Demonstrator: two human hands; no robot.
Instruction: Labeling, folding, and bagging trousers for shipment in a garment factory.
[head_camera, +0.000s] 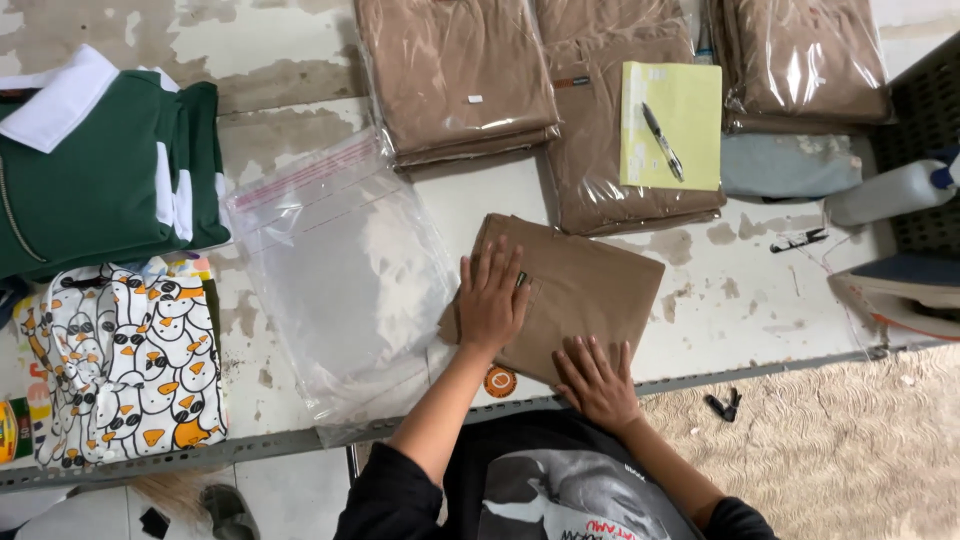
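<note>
Folded brown garment (580, 295) flat on table (740, 290), pressed under two open hands: left (492, 297), right (597, 381). Beside it, one empty clear bag (340, 270). Behind, three bagged brown garments (455, 75), one yellow notepad (672, 125), one pen (662, 141).

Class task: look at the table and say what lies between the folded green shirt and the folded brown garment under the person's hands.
An empty clear plastic bag, seen in the head view.

Bright, even overhead light; shadows soft and short. Strong white glare on the bagged brown garments (455, 75) and the clear plastic bag (340, 270). Focus sharp centrally; slight wide-angle bending at edges.
</note>
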